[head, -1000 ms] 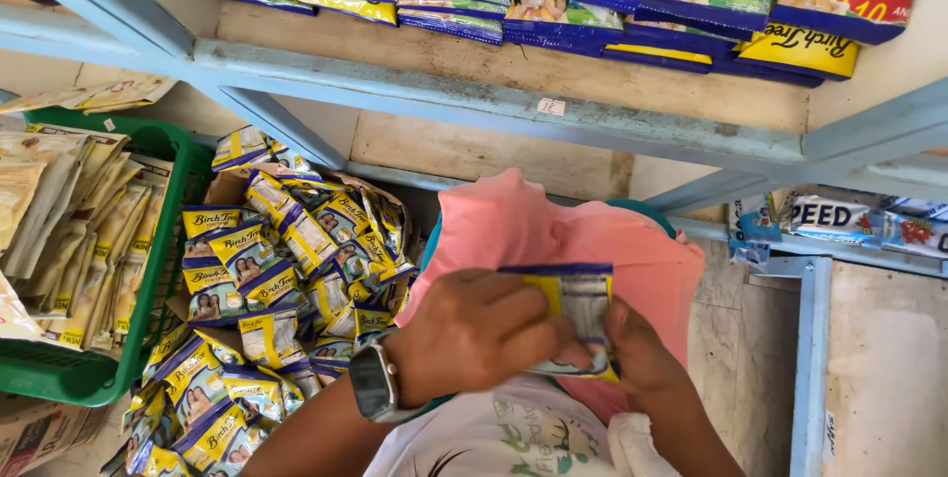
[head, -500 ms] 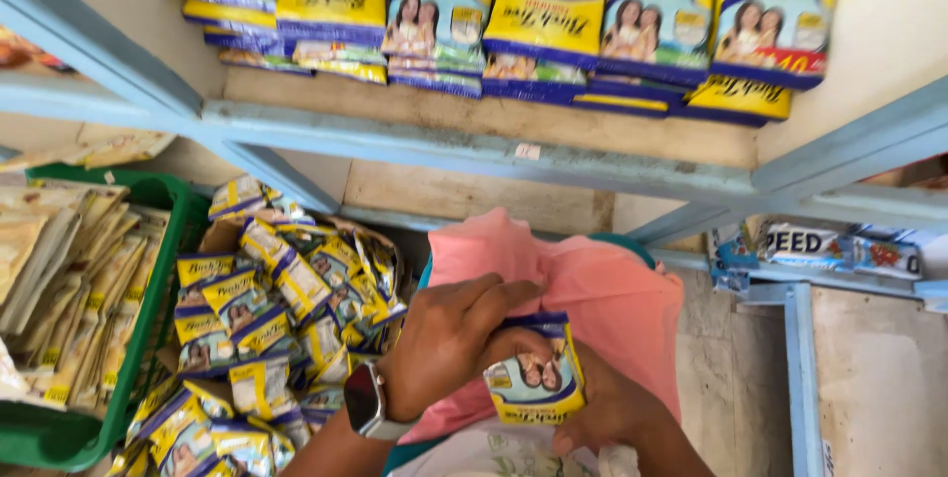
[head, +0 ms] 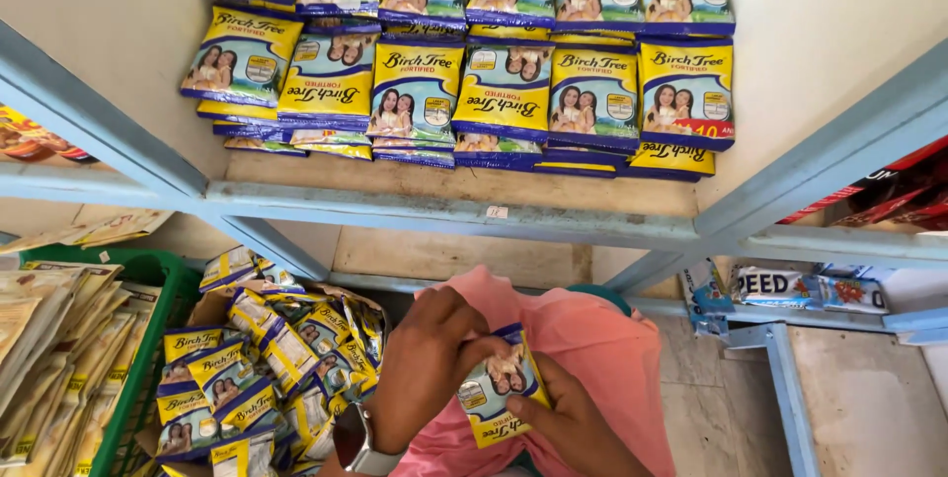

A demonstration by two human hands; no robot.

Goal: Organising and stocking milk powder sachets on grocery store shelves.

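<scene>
Both hands, left hand (head: 427, 363) and right hand (head: 573, 428), close their fingers on one yellow-and-blue sachet (head: 497, 388), lower centre of frame. Judged light, soft, slippery; grip the sealed edges.

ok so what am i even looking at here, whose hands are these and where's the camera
The camera sits on a person's head and looks down, so the two bare hands at the bottom are that person's own. There is no machine here.

The left hand, with a watch on its wrist, and the right hand hold one small yellow and blue sachet between them, over pink cloth.

Ahead is a pale blue shelf. On it lie rows of the same kind of sachets, overlapping.

Lower left, a pile of more such sachets lies loose. Beside it a green basket holds tan packets. At right, other packets lie on a lower ledge.
</scene>
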